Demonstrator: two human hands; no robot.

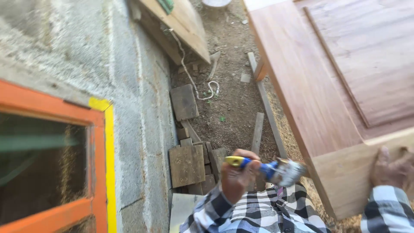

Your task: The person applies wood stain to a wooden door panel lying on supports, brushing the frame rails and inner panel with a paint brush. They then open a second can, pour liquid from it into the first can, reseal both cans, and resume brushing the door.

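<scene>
No pkgs, labels, signs or screens in view anywhere.

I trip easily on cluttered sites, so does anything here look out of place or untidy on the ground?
Yes. Loose wood offcuts lie piled unevenly against the block wall, thin slats lie scattered on the dirt, and a white cord trails loose between them. The left hand grips a blue-handled tool; the right hand rests on the wooden panel.
</scene>
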